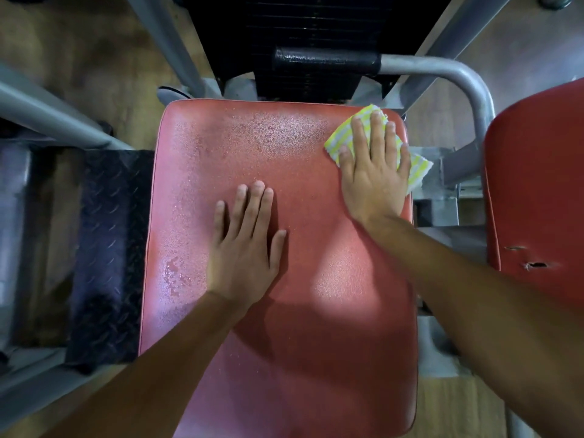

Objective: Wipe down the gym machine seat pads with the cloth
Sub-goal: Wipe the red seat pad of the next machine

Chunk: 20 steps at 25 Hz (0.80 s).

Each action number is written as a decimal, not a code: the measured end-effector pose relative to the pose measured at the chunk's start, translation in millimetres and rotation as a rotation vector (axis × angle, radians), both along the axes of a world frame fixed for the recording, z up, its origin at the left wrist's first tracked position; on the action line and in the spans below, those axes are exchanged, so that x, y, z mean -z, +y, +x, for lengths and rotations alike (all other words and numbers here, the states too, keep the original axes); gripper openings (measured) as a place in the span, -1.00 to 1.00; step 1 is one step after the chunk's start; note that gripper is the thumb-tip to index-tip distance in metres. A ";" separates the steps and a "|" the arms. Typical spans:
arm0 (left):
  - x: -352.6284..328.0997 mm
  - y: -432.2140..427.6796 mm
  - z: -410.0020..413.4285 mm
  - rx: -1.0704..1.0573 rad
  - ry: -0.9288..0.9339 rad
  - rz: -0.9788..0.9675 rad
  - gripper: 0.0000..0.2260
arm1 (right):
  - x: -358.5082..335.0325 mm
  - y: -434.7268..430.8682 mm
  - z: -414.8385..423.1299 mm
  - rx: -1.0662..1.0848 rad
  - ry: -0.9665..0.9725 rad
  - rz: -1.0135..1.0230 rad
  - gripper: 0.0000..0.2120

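The red seat pad looks like bumpy leather, a bit shiny, with wet drops on it. The cloth is soft, striped yellow and white. The bars are smooth grey metal. The floor looks like wood.

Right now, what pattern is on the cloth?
Yellow and white stripes on the cloth, seen in the head view.

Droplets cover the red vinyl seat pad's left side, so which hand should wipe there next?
The right hand: it presses the yellow-and-white striped cloth flat on the far right corner of the red vinyl seat pad. The left hand rests bare mid-pad.
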State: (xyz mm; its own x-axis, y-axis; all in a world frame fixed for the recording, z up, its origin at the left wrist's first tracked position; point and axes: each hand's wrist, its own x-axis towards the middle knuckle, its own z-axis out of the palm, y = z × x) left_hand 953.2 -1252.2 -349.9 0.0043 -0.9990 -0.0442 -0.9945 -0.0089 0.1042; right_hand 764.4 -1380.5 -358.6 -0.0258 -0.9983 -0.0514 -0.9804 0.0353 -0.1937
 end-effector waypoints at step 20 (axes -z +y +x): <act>-7.2 22.0 8.5 -0.115 0.111 -0.087 -0.54 | 1.8 69.1 30.0 -0.568 0.123 -0.082 -0.50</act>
State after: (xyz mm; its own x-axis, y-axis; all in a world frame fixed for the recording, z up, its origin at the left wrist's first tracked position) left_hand 961.7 -1230.2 -342.8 0.1190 -0.9922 0.0363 -0.9698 -0.1083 0.2185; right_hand 794.5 -1311.4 -360.4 0.5134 -0.8582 -0.0036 -0.8569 -0.5124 -0.0572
